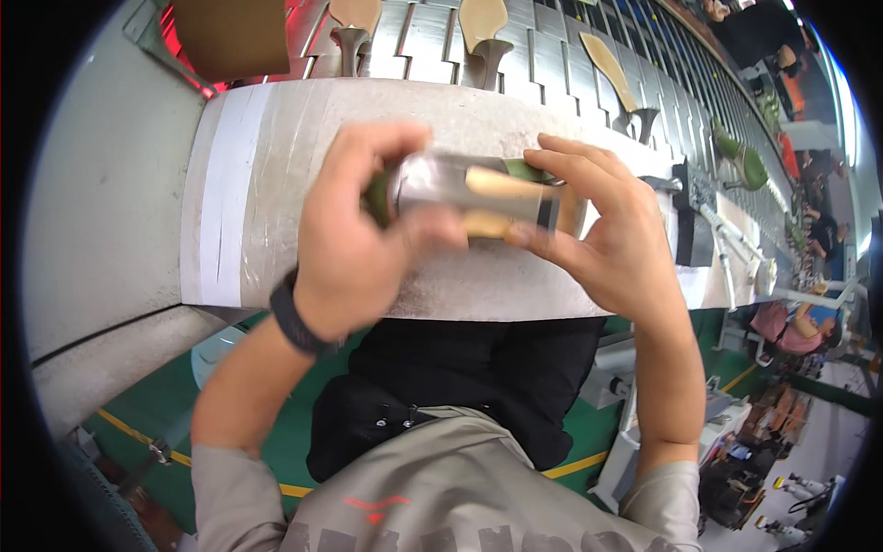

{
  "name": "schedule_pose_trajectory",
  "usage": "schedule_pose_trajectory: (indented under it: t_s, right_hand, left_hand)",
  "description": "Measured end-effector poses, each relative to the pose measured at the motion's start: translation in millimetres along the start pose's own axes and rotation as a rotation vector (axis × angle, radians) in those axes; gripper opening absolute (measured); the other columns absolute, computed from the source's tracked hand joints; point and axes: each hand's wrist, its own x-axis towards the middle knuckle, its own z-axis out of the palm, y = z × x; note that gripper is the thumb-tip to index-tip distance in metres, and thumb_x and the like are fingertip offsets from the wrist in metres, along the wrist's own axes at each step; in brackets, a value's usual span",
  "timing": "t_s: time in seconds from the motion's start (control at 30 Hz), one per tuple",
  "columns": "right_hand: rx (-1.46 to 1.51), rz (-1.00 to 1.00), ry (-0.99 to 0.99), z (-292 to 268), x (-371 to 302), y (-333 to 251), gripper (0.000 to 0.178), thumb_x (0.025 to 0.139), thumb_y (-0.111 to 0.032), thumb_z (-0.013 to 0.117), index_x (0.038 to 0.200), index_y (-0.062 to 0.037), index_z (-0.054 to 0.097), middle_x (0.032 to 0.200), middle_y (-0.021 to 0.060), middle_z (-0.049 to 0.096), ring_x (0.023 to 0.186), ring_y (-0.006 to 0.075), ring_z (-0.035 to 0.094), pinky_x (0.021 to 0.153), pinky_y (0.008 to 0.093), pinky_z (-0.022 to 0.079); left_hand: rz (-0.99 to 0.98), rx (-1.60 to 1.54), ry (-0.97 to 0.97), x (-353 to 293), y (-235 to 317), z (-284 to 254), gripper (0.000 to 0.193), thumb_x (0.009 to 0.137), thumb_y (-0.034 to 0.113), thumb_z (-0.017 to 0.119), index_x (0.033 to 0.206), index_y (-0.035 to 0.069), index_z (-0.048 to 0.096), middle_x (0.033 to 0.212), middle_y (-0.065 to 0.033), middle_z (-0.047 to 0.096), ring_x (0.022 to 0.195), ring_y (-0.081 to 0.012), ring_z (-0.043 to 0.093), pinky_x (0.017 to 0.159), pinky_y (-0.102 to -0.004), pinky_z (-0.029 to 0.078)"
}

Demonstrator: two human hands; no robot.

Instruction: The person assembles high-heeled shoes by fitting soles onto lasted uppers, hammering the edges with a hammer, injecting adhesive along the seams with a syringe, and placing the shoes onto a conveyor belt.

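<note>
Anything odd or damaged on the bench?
Mainly the worktop: brownish smudges mark its pale surface near the hands, making it look worn. No spill stands out. The green and grey object between left hand and right hand is blurred; can't judge damage there.

Surface (285, 193): pale, scuffed — white strip (230, 193) across the left end, black block (696, 216) at the right. Metal slats (414, 55) beyond — carrying tan-soled, heeled shoes (483, 32).

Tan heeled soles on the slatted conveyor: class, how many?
3 clear ones, across the top of the picture: left sole, middle sole, right sole; more may be hidden.
</note>
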Motion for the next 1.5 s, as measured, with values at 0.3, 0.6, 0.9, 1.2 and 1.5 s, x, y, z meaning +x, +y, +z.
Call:
schedule_pose_trajectory:
  t_s: [0.3,0.6,0.9,1.2,1.5]
  right_hand:
    - [-0.107,-0.221,0.120,25.1,-26.7,14.6,0.077,0.066,-0.044,0.093,0.132,-0.0102,0.074,0.143,0.0132,0.066,0.135,0.0405,0.057,0.110,0.0552,0.048]
    - [-0.156,-0.265,0.198,37.8,-25.3,24.2,0.074,0.071,-0.058,0.082,0.130,-0.0125,0.075,0.140,0.0103,0.068,0.134,0.0389,0.058,0.112,0.0668,0.040]
    - [-0.121,-0.246,0.299,42.3,-39.7,19.2,0.070,0.080,-0.049,0.085,0.134,-0.0068,0.071,0.136,0.0170,0.068,0.128,0.0373,0.061,0.113,0.0573,0.043]
    - [1.617,0.571,-0.013,84.3,-128.3,-24.1,0.088,0.087,-0.044,0.089,0.150,0.0019,0.048,0.133,0.0121,0.065,0.120,0.0211,0.066,0.101,0.0367,0.055]
    - [1.702,0.677,-0.585,74.2,-196.8,-30.6,0.061,0.092,-0.014,0.085,0.142,0.0029,0.055,0.124,0.0105,0.071,0.111,0.0166,0.070,0.094,0.0337,0.060]
  left_hand:
    - [0.325,0.537,-0.356,-21.4,17.3,9.3,0.076,0.077,0.034,0.096,0.136,-0.002,0.065,0.140,-0.0276,0.067,0.128,-0.0419,0.068,0.109,-0.0487,0.052]
    - [0.378,0.566,-0.386,-18.5,14.9,7.7,0.067,0.081,0.035,0.094,0.132,0.000,0.067,0.136,-0.0295,0.068,0.127,-0.0422,0.069,0.112,-0.0545,0.050]
    - [0.328,0.528,-0.319,-23.8,12.4,11.3,0.068,0.084,0.034,0.093,0.134,-0.001,0.063,0.141,-0.0318,0.065,0.129,-0.0431,0.067,0.113,-0.0529,0.050]
    - [0.042,0.032,-0.349,-105.3,66.7,32.4,0.078,0.097,0.052,0.076,0.147,-0.004,0.058,0.152,-0.0309,0.054,0.137,-0.0430,0.057,0.117,-0.0503,0.043]
    - [-1.150,-0.641,-0.706,-113.4,79.5,11.6,0.118,0.085,0.018,0.093,0.170,0.003,0.013,0.165,-0.0167,0.036,0.152,-0.0278,0.039,0.122,-0.0450,0.041]
